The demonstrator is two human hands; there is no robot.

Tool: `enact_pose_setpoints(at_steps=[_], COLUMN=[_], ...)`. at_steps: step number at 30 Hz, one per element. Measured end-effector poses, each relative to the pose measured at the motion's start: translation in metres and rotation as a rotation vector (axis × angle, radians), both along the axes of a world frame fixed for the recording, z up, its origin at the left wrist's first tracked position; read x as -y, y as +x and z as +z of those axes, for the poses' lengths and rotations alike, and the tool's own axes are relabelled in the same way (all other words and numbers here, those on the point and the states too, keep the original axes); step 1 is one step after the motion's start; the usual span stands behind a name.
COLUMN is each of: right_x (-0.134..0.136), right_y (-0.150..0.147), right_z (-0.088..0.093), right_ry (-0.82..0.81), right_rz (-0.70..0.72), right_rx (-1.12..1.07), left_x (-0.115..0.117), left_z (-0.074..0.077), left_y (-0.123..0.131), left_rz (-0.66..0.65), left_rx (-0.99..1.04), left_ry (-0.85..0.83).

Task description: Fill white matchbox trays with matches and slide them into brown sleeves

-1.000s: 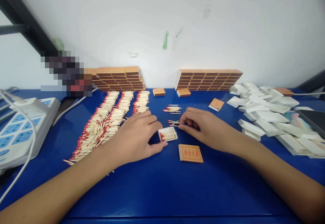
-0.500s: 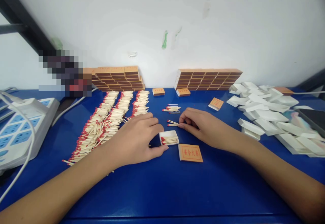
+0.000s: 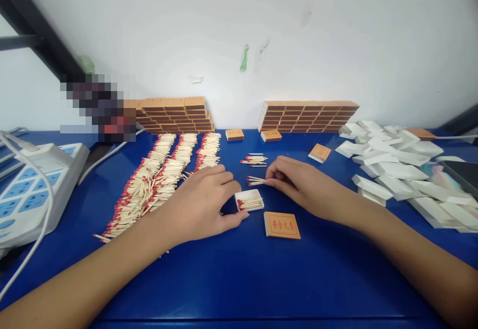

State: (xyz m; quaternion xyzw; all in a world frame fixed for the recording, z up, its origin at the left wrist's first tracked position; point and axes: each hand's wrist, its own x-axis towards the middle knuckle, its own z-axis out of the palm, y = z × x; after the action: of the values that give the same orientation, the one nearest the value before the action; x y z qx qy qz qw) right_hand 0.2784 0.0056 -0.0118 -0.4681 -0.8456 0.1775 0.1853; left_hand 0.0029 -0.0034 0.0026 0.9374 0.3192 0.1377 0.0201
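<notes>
My right hand (image 3: 295,182) pinches a few red-tipped matches (image 3: 256,180) by their plain ends, just above the blue table. Directly in front of my left hand (image 3: 209,202) sits a white inner matchbox tray (image 3: 257,194), partly filled with matches whose heads point left. My left thumb lies along the tray's near side and the index finger at its far left corner, gripping it. Behind the held matches lies a small loose group of matches (image 3: 256,160). An orange matchbox sleeve (image 3: 282,225) with red lettering rests flat, nearer me and right of the tray.
Long rows of matches (image 3: 164,169) spread on the left, partly behind my left arm. Stacked matchboxes (image 3: 175,115) and another stack (image 3: 309,116) line the wall. White trays (image 3: 392,169) are heaped at right. A power strip (image 3: 41,189) with cables stands far left.
The matches in my right hand are slightly more fanned out, with another one showing. My left hand stays at the tray. The whole view has shifted slightly.
</notes>
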Motion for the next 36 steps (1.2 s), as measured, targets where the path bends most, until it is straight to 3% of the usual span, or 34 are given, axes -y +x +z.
enact_pose_setpoints(at_steps=[11, 23, 30, 36], right_x=[0.012, 0.018, -0.012, -0.029], right_y=[-0.013, -0.02, -0.006, -0.003], right_z=[0.008, 0.006, -0.009, -0.019], right_ry=[-0.06, -0.079, 0.141, 0.125], right_rz=[0.06, 0.096, -0.161, -0.164], right_rx=[-0.041, -0.109, -0.112, -0.056], left_x=[-0.002, -0.002, -0.001, -0.001], left_z=[-0.001, -0.001, -0.002, -0.001], left_y=[-0.001, -0.001, -0.001, 0.0], left_rz=[0.045, 0.009, 0.009, 0.007], left_rx=[0.018, 0.037, 0.029, 0.027], left_ry=[0.008, 0.025, 0.011, -0.001])
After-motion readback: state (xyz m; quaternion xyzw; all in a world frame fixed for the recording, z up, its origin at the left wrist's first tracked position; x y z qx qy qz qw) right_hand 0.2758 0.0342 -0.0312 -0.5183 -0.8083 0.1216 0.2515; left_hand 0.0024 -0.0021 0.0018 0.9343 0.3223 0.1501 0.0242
